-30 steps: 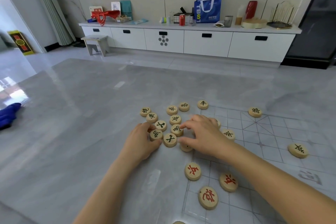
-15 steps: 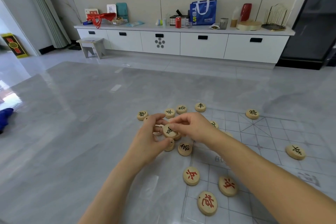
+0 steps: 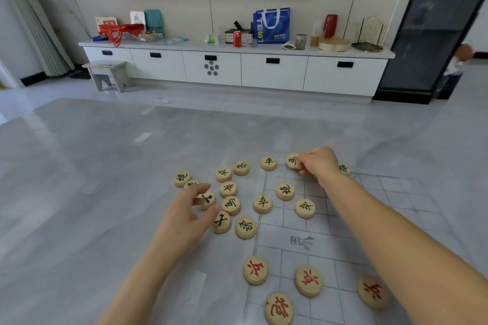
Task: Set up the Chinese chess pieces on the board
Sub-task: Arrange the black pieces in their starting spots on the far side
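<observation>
Wooden horse piece (image 3: 292, 160), pinched in the right hand (image 3: 318, 163) fingers, sits at the board's (image 3: 290, 227) far edge just right of the chariot (image 3: 268, 163), left hand (image 3: 184, 215) fingers loosely apart over the pile (image 3: 230, 204).

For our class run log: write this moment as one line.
right hand pinches black piece at board far edge | left hand over loose pile, grip unclear

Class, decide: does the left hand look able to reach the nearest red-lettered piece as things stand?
Probably yes: the red-lettered piece lies uncovered, close to the left hand, only bare table between.
</observation>
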`<state>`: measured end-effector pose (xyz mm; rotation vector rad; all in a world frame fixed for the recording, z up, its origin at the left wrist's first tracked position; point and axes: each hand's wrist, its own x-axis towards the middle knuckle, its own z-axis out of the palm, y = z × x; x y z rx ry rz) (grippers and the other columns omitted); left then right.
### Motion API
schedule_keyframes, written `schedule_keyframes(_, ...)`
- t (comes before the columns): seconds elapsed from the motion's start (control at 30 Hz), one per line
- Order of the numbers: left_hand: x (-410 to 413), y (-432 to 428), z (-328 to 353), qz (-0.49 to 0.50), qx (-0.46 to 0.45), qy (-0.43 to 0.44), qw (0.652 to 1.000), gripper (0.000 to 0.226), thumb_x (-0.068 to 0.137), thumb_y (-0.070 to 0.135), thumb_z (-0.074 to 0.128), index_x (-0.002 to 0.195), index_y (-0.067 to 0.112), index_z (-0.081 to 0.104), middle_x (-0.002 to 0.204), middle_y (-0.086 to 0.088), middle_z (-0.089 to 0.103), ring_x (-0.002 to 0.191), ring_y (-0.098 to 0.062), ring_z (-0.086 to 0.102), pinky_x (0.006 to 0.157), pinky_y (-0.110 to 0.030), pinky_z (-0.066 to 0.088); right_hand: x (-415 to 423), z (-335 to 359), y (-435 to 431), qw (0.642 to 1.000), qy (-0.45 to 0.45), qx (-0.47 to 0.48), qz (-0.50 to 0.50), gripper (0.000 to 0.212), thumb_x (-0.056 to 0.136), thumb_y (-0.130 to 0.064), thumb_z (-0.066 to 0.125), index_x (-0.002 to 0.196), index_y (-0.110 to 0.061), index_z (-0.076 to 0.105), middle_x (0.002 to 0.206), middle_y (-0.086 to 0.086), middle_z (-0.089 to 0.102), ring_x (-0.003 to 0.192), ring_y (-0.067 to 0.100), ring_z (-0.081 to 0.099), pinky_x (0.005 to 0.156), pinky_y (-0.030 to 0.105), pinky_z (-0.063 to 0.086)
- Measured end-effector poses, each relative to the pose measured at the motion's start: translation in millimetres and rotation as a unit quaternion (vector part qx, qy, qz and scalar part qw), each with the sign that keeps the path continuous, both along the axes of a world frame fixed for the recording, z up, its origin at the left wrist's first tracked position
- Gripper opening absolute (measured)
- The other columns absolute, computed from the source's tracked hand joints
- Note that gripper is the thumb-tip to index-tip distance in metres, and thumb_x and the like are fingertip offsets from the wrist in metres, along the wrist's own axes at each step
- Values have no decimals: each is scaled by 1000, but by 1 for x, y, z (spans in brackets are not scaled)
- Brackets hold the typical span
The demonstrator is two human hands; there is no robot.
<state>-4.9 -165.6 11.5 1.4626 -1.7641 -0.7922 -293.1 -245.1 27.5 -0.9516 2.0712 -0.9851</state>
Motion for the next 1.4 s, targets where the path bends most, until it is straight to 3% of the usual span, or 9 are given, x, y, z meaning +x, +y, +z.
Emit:
schedule_keyframes(0.27, 5, -5, -1, 23, 2, -4, 1000, 37, 86, 28, 65, 122, 23, 55, 120, 8, 57, 105, -1, 54, 74, -15, 41, 2, -9, -2, 997, 62, 8, 33, 12, 82, -13, 64, 76, -3, 67, 69, 9, 71, 48, 15, 59, 51, 23, 50)
schedule_keyframes(0.43, 5, -3, 1, 37, 17, -44, 998, 40, 84, 28, 67, 122, 21, 54, 119, 7, 55, 103, -7, 53, 83, -24, 42, 3, -14, -6, 992, 111, -4, 63, 12, 83, -16, 63, 79, -5, 67, 68, 8, 70, 51, 16, 59, 57, 27, 52)
schedule_keyframes(0.57, 8, -2, 1, 29, 61, -103, 992, 44, 76, 31, 74, 115, 27, 54, 110, 3, 49, 101, -11, 50, 85, -23, 37, 5, -18, -4, 979, 188, -32, 75, 35, 85, -29, 61, 112, -7, 58, 106, 12, 64, 86, 26, 60, 70, 29, 43)
schedule_keyframes(0.63, 10, -2, 0, 9, 72, -140, 988, 42, 73, 37, 75, 108, 30, 52, 107, 3, 48, 102, -14, 49, 85, -25, 38, 14, -18, 0, 970, 209, -81, 98, 43, 87, -34, 58, 124, -13, 50, 109, 11, 56, 87, 22, 54, 71, 30, 37)
schedule_keyframes(0.73, 7, -2, -3, -17, 74, -182, 980, 49, 67, 49, 76, 105, 30, 52, 105, 5, 48, 101, -14, 47, 84, -27, 40, 41, -12, 13, 947, 217, -134, 194, 31, 87, -36, 59, 112, -19, 55, 90, -1, 51, 74, 10, 47, 65, 27, 34)
schedule_keyframes(0.93, -7, 2, -11, -19, -2, -248, 968, 45, 70, 58, 69, 100, 28, 54, 97, 9, 46, 99, -16, 45, 81, -29, 38, 92, -1, 45, 863, 258, -158, 404, 17, 88, -36, 59, 99, -25, 64, 91, -8, 47, 77, 3, 46, 67, 20, 38)
schedule_keyframes(1.13, -5, -1, -12, -9, -4, -230, 973, 39, 74, 49, 68, 103, 25, 56, 97, 5, 50, 98, -18, 47, 82, -30, 41, 96, 2, 45, 834, 335, -88, 430, 24, 92, -19, 48, 108, -27, 64, 110, -1, 47, 95, 19, 54, 80, 40, 49)
schedule_keyframes(1.27, 0, -3, -11, 1, 8, -232, 973, 39, 76, 46, 65, 107, 24, 56, 96, 5, 49, 102, -19, 47, 82, -30, 42, 90, 6, 45, 830, 326, -69, 448, 30, 89, -13, 46, 109, -29, 63, 105, -4, 43, 88, 13, 52, 79, 33, 46)
schedule_keyframes(1.4, -1, -3, -12, -6, 11, -241, 971, 43, 76, 48, 65, 112, 25, 55, 103, 4, 52, 103, -19, 46, 85, -31, 43, 83, 18, 60, 801, 308, -28, 513, 27, 86, -22, 56, 110, -32, 62, 108, -4, 46, 83, 4, 46, 77, 24, 41)
